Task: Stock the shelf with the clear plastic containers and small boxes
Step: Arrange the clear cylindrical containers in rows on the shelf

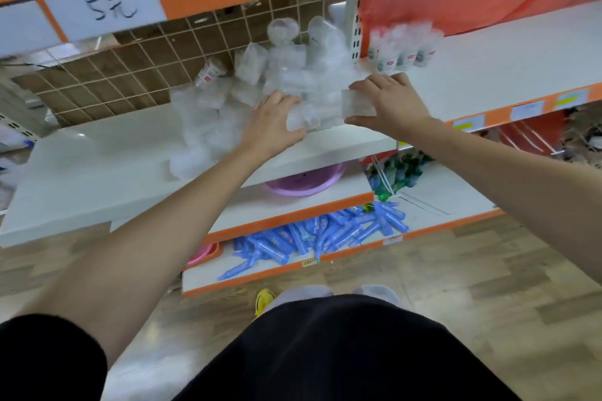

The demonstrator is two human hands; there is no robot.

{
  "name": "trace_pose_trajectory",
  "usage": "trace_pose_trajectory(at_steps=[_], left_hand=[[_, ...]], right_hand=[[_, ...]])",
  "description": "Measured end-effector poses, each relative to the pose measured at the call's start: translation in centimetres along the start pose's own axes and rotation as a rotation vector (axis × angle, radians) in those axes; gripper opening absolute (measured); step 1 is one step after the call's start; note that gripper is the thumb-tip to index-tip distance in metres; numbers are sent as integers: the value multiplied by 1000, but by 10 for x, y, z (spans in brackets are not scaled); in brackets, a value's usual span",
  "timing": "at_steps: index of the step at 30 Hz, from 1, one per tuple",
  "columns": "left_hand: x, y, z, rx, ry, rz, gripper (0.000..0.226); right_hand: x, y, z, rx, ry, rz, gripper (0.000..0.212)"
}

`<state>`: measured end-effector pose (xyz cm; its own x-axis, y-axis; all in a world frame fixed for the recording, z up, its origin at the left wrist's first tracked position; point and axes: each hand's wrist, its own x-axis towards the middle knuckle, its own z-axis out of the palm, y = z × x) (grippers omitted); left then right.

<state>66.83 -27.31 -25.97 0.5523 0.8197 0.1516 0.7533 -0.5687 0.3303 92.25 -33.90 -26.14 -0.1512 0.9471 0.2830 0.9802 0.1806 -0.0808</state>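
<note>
Containers [293, 72] of clear plastic are heaped loosely on the white shelf [97, 172], toward its back edge and against the upright at its right end. A row of small boxes [329, 111] is held just above the shelf's front edge, squeezed endwise between both hands. The left hand [277, 122] is curled round the row's left end. The right hand [387, 101] is laid over the right end, its fingers [374, 83] bent across the top and the thumb pressed under the front. The grip is judged to depend on inward pressure alone, so if either hand is slackened the middle boxes could buckle out and be dropped past the front edge to the lower shelf or the floor. The heap behind looks unsteady too: if the row is pushed in hard, the tall pieces could be toppled and the outermost ones rolled off. The number of boxes is hidden by blur.
</note>
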Motion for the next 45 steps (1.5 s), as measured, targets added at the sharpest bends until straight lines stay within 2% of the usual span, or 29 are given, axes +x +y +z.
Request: trace_pose_trajectory(at_steps=[13, 22, 29, 36, 45], left_hand=[[84, 123, 66, -12, -71, 115, 57], [180, 174, 134, -44, -95, 161, 61], [223, 193, 163, -70, -115, 87, 58], [234, 200, 176, -72, -143, -3, 57], [226, 218, 184, -91, -67, -210, 54]], right_hand=[[-46, 125, -11, 11, 6, 189, 64], [-42, 234, 2, -17, -27, 279, 61], [-19, 305, 17, -11, -125, 280, 60], [-10, 338, 36, 0, -152, 334, 60], [1, 372, 48, 52, -236, 199, 65]])
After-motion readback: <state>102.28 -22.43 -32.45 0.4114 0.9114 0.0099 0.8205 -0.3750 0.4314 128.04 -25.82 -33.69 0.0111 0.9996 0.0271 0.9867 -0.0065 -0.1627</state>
